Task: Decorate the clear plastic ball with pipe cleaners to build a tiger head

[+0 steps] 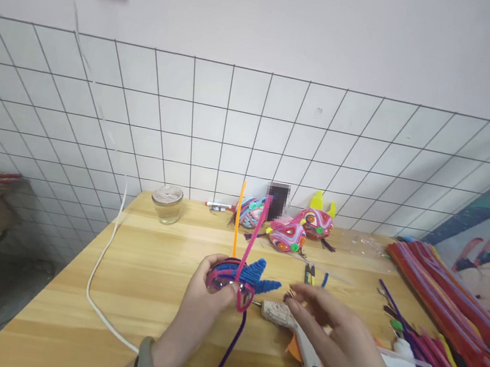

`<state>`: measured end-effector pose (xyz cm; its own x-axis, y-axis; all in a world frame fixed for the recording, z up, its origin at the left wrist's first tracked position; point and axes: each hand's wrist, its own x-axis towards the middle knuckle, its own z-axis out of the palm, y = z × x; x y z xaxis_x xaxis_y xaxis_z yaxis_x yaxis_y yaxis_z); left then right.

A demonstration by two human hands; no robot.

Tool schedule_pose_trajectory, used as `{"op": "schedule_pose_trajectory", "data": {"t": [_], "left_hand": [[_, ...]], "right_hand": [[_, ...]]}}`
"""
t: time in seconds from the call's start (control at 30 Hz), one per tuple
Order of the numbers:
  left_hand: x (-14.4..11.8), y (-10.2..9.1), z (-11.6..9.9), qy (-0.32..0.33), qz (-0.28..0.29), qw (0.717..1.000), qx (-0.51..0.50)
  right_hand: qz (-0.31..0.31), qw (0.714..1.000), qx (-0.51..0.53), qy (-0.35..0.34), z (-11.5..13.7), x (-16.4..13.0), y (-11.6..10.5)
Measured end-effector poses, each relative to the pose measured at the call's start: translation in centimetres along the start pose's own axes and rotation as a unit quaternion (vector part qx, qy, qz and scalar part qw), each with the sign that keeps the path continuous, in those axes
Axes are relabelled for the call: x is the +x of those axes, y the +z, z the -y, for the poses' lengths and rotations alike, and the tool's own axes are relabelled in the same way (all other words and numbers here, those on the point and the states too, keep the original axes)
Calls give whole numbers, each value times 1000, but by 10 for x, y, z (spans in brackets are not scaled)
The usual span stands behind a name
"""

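My left hand is closed around a pipe-cleaner craft piece with pink loops and clear areas. Blue wrapped points stick out from its right side. From it rise an orange pipe cleaner and a pink pipe cleaner, while a purple pipe cleaner hangs below. My right hand is just right of the piece, apart from it, fingertips pinched on a tiny dark bit too small to name. Partly under that hand lies a white glue gun, its nozzle toward the craft piece.
Several finished colourful craft heads stand by the tiled wall near a marker. A glass cup is at the back left. Bundles of pipe cleaners cover the right side. A white cable runs along the table's left edge.
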<state>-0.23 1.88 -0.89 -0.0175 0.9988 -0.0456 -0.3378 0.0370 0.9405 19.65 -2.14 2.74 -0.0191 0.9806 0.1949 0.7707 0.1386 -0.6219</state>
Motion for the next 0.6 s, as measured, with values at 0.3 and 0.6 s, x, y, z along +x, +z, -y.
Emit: {"op": "schedule_pose_trajectory", "data": {"t": [0.3, 0.6], "left_hand": [[-5, 7, -2, -23, 35, 997, 57], [-2, 4, -1, -79, -3, 996, -33]], "right_hand": [[-22, 982, 77, -171, 45, 32, 13], [-81, 959, 71, -261, 14, -4, 33]]}}
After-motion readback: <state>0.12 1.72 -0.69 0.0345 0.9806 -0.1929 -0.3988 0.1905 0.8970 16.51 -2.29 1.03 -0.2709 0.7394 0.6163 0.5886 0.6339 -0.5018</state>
